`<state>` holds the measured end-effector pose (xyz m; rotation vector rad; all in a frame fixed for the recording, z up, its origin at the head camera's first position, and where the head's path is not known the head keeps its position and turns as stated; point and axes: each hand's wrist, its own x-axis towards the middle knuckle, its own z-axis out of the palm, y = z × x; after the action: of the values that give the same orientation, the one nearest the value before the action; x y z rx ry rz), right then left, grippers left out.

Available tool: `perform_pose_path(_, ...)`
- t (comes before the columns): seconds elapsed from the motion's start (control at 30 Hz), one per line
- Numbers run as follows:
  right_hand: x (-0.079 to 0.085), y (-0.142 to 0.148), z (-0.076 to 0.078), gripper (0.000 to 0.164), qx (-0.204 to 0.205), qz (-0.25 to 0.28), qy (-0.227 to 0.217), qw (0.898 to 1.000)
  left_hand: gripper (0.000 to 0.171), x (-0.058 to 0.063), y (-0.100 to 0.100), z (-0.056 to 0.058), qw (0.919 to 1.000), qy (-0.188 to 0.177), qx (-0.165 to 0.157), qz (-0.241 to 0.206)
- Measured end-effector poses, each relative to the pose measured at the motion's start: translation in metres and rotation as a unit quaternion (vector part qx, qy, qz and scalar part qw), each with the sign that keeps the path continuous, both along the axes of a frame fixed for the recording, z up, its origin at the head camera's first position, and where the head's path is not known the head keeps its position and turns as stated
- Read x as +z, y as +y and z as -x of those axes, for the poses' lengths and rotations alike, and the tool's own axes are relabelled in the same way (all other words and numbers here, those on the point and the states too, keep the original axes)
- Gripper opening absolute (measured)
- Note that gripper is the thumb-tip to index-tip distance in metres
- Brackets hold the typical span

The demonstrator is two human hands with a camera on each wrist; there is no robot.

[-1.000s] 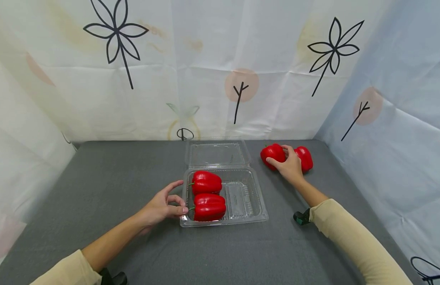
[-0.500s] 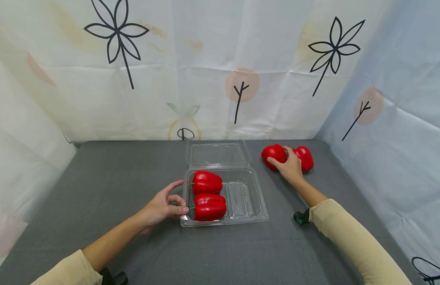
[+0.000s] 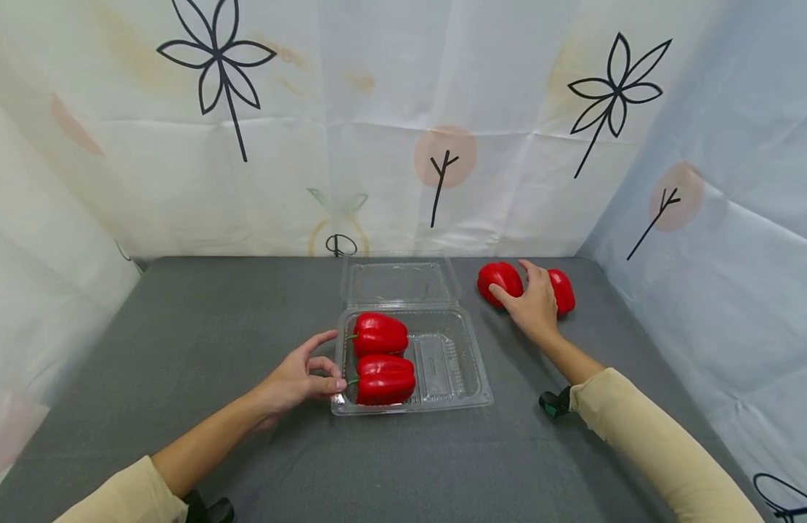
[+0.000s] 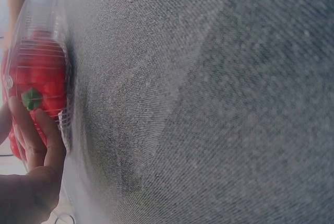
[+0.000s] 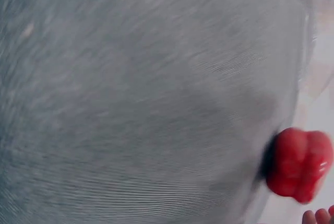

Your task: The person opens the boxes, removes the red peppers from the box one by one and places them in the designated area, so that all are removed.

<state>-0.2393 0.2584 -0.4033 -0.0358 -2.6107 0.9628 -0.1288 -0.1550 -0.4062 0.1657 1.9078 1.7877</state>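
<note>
A clear plastic container (image 3: 478, 396) stands unlatched on the table, its lid (image 3: 403, 282) folded back. Two red bell peppers, a rear one (image 3: 380, 334) and a front one (image 3: 385, 379), lie in its left half with stems to the left. At the left rim my left hand (image 3: 305, 374) grips the container, thumb by the top edge and fingers along the outer wall. My right hand (image 3: 532, 301) is spread beside a third bell pepper (image 3: 500, 283), thumb near its front. Fingertips (image 5: 321, 215) show apart from that pepper in the right wrist view.
Behind the right hand, partly covered by it, lies another red bell pepper (image 3: 562, 290). Grey cloth covers the table (image 3: 213, 319). A printed white curtain (image 3: 377, 131) hangs along the back and both sides.
The fingers of my right hand have spread wider, and the pepper beside them has shifted slightly back and left. My left hand and the container have stayed in place.
</note>
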Motion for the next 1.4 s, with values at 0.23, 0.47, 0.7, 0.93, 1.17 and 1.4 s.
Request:
perform_pose_path(0.23,0.023,-0.019,-0.012,0.072,0.104,0.031,0.036,0.993,0.091,0.000,-0.001,0.000,1.0000,0.003,0.000,-0.004)
perform_pose_path(0.47,0.030,-0.046,-0.029,0.087,0.255,0.040,0.008,0.966,0.090,0.000,-0.001,-0.001,1.0000,0.007,-0.001,0.001)
perform_pose_path(0.7,0.030,-0.072,-0.047,0.094,0.375,0.017,-0.042,0.926,0.091,0.001,-0.001,0.000,0.9999,0.007,-0.006,0.005)
perform_pose_path(0.93,0.032,-0.088,-0.060,0.089,0.439,0.008,-0.067,0.896,0.091,0.001,0.000,0.001,1.0000,-0.002,-0.001,0.009)
perform_pose_path(1.17,0.032,-0.100,-0.070,0.085,0.493,0.013,-0.109,0.863,0.091,0.001,0.000,0.001,1.0000,-0.001,0.001,0.005)
perform_pose_path(1.4,0.032,-0.109,-0.078,0.079,0.524,0.022,-0.149,0.838,0.091,0.002,0.000,0.001,1.0000,-0.001,-0.001,0.006)
